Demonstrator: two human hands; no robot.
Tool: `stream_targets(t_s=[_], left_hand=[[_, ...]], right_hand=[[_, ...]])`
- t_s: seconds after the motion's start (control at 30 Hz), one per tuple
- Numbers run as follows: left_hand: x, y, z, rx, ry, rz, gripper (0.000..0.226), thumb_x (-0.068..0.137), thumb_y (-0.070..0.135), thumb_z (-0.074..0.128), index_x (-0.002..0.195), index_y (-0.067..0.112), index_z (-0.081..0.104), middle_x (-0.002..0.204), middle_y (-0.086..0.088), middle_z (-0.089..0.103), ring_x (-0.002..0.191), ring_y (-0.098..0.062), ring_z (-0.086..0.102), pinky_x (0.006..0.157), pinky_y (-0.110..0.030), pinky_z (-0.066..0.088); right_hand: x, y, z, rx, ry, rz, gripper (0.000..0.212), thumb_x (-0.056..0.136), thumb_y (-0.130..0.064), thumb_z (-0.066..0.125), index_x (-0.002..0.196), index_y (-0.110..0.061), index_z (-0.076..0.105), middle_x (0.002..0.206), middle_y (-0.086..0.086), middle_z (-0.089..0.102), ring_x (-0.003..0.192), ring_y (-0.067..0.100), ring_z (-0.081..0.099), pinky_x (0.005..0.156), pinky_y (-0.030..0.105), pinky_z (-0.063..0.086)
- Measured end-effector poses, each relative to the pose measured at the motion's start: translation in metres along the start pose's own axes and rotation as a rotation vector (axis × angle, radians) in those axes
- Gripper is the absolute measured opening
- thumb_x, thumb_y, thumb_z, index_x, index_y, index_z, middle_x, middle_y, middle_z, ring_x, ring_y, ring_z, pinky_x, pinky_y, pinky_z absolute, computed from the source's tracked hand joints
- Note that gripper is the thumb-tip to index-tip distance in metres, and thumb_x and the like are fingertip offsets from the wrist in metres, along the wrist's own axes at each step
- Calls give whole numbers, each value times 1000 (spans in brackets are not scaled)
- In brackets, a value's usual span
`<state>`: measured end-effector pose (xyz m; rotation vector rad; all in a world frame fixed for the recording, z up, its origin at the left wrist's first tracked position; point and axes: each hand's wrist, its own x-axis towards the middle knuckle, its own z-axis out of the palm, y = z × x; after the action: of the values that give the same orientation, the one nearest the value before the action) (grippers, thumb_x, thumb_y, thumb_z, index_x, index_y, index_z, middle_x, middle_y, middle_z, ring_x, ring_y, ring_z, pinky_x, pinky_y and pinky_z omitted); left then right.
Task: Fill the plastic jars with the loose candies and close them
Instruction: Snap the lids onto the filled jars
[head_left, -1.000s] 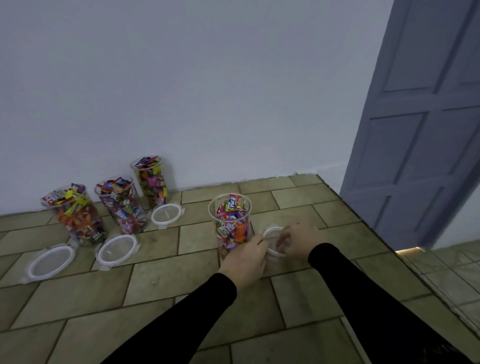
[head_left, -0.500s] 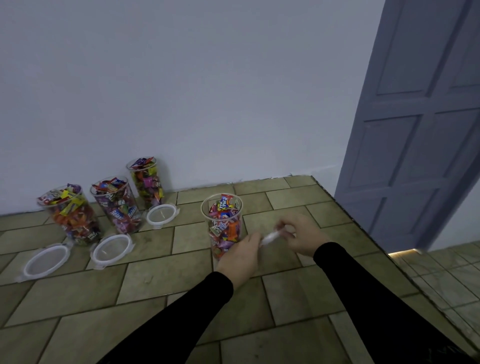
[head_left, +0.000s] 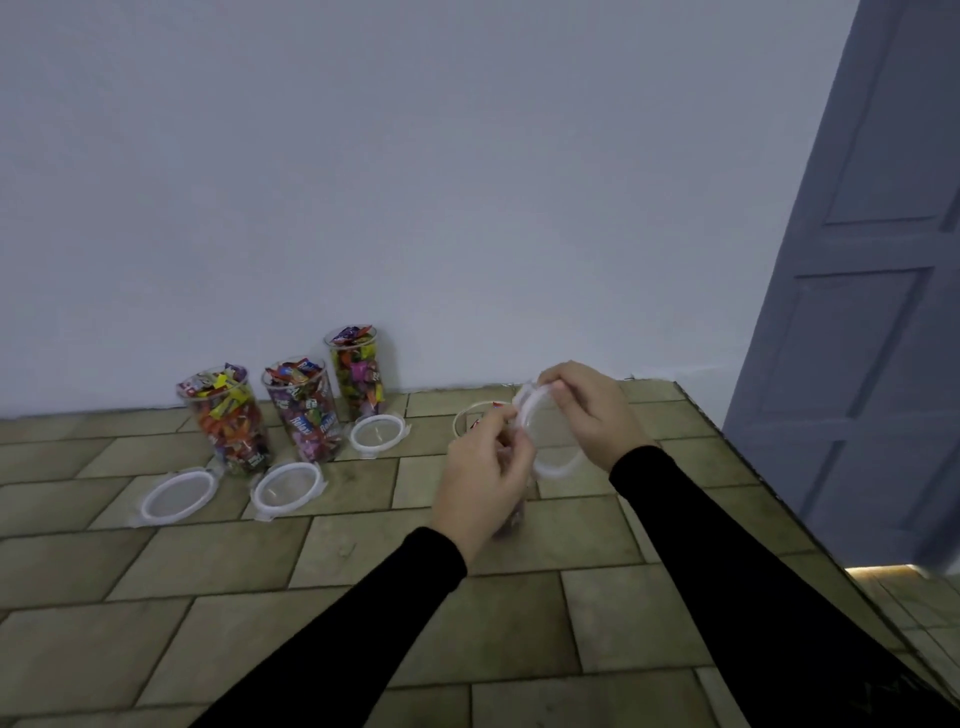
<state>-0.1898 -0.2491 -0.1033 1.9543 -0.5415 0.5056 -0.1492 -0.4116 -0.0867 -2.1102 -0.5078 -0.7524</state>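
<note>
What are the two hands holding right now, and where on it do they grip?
Both hold one round clear plastic lid by its white rim: the right hand pinches the upper edge, the left hand the near side edge, above the open candy jar.

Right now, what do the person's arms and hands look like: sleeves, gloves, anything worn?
Both arms wear long, plain black sleeves ending at the wrists. The left hand and right hand are bare: no gloves. No rings, watch or markings can be made out at this resolution.
</note>
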Motion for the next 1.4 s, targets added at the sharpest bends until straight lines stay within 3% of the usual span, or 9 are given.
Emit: stream_targets(t_s=[0.1,0.2,0.43,0.6,0.73,0.83,1.07,1.27,1.4], left_hand=[[13,-6,-19,17,81,-109,21,96,22,53,111,13,65,73,0,64,58,-9,55,57,-28,45],[19,-14,-32,39,100,-173,16,98,25,50,106,20,63,69,11,57,58,-1,51,57,-20,37],[24,-46,-31,-63,81,-325,23,99,30,51,107,15,66,109,-5,57,96,-9,54,78,-15,38],[9,-54,-26,-241,10,-325,45,76,61,63,116,44,51,116,15,60,102,0,58,81,-14,47],[5,-63,-18,-285,-86,-278,84,58,40,87,132,29,48,123,17,61,113,4,56,89,-12,45],[8,-64,-14,-258,-67,-295,76,59,21,92,122,32,53,113,16,65,105,4,60,82,-8,45],[8,-69,-8,-228,-60,-327,59,64,17,89,111,28,56,104,17,65,92,13,61,74,-4,44],[13,-78,-5,-259,-91,-335,70,61,26,90,121,26,54,112,10,67,104,-3,63,84,-17,50],[12,-83,-2,-279,-109,-325,84,60,33,88,133,26,47,121,8,65,113,-8,61,96,-33,51]], right_hand=[[20,-11,15,-44,-126,108,26,97,-21,41,87,-8,61,76,-3,59,73,13,50,63,23,34],[37,-20,29,-59,-201,247,27,100,-19,40,81,-10,57,71,-11,54,71,14,49,59,20,34],[58,-24,49,-189,-363,434,33,101,-24,34,84,-12,60,91,5,57,85,22,51,77,32,38],[66,-28,49,-249,-421,500,31,101,-24,33,91,-12,60,96,3,54,88,21,50,78,30,37],[65,-31,52,-237,-473,530,27,102,-16,32,100,-9,58,99,7,47,94,22,47,82,31,37],[64,-31,56,-193,-446,576,29,101,-13,32,105,-4,59,99,13,52,94,25,52,87,32,42],[64,-27,62,-236,-421,572,34,102,-19,29,100,-5,60,110,13,61,97,27,54,81,30,37],[60,-25,61,-374,-401,521,17,98,-18,31,91,-17,47,99,6,54,86,24,48,72,29,34],[58,-30,58,-445,-427,527,25,94,-15,34,104,-14,57,109,9,52,84,26,48,74,29,36]])
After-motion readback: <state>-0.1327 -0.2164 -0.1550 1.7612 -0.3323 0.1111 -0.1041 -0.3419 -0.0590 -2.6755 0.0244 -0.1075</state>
